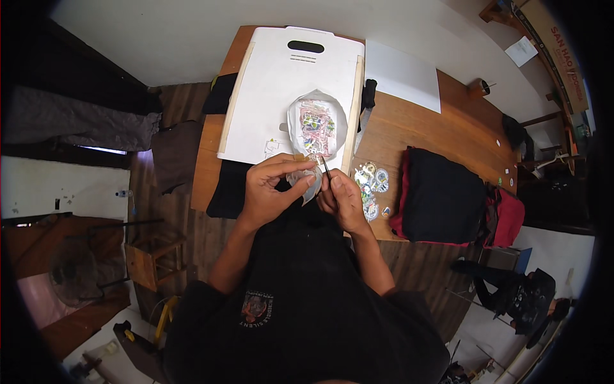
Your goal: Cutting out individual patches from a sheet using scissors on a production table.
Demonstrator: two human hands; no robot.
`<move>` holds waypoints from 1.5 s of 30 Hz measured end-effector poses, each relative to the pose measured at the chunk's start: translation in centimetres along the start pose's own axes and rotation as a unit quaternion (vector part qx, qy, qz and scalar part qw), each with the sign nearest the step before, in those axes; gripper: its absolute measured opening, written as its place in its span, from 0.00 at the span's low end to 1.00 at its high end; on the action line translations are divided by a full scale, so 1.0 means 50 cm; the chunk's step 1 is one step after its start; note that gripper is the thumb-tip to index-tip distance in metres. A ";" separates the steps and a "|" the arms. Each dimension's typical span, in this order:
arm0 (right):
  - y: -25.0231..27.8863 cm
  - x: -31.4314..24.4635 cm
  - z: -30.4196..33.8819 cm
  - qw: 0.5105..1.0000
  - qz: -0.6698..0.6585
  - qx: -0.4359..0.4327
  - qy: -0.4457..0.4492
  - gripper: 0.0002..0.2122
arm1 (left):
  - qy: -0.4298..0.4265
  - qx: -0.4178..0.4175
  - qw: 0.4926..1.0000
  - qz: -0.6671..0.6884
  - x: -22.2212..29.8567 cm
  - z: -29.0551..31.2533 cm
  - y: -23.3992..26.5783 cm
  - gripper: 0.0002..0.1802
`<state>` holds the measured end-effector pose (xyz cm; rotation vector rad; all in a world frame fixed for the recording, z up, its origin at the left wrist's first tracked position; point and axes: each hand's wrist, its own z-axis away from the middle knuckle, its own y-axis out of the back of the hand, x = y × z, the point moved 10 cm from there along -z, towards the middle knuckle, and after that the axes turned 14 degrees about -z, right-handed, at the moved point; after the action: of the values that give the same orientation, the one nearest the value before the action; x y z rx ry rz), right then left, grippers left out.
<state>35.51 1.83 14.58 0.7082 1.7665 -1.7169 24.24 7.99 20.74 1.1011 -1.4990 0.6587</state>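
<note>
My left hand (265,192) pinches a thin, pale, see-through sheet (313,193) between thumb and fingers, in front of my chest. My right hand (345,201) grips a slim dark pointed tool (326,168), whose tip reaches up beside the sheet; its exact kind is too small to make out. Just beyond both hands, a white open bag or liner (294,131) with a rolled rim holds many thin red, green and white scraps (314,121). It rests on a white board (259,83) with a slot handle at its far end.
Cut-out printed stickers (369,200) lie on the wooden table (409,125) to my right. Beyond them sits a pile of folded black and red cloth (441,195). White paper (409,70) lies at the back, near a cup (478,87). A wooden stool (150,262) stands on the left.
</note>
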 end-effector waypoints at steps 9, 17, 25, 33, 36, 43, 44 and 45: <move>0.001 -0.007 -0.005 1.000 -0.010 -0.001 0.002 0.17 | 0.000 -0.010 1.000 0.008 -0.005 -0.001 -0.004 0.16; 0.002 -0.056 -0.023 0.995 0.072 0.046 0.058 0.18 | 0.006 -0.041 0.999 0.013 -0.015 -0.001 -0.017 0.12; 0.021 -0.067 -0.040 0.984 0.135 0.119 0.018 0.08 | 0.020 -0.085 0.996 -0.013 -0.040 0.007 -0.024 0.11; 0.031 -0.065 -0.031 0.979 0.150 0.136 0.039 0.06 | 0.025 -0.105 0.993 -0.041 -0.036 0.006 -0.031 0.09; 0.054 -0.048 -0.015 0.975 0.168 0.142 0.027 0.06 | 0.023 -0.046 0.998 -0.021 -0.030 0.006 -0.011 0.10; 0.015 -0.043 0.004 0.975 0.175 0.121 0.063 0.06 | 0.029 -0.011 0.999 0.028 -0.030 0.014 0.001 0.11; 0.014 -0.036 0.004 0.975 0.175 0.121 0.064 0.06 | 0.040 -0.004 0.998 0.040 -0.033 0.017 0.004 0.11; 0.021 -0.024 0.006 0.976 0.169 0.130 0.054 0.06 | 0.051 0.004 0.997 0.052 -0.036 0.018 0.007 0.11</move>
<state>37.10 1.57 14.69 1.1620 1.3994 -1.7100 23.46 7.85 18.82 0.9858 -1.4735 0.7811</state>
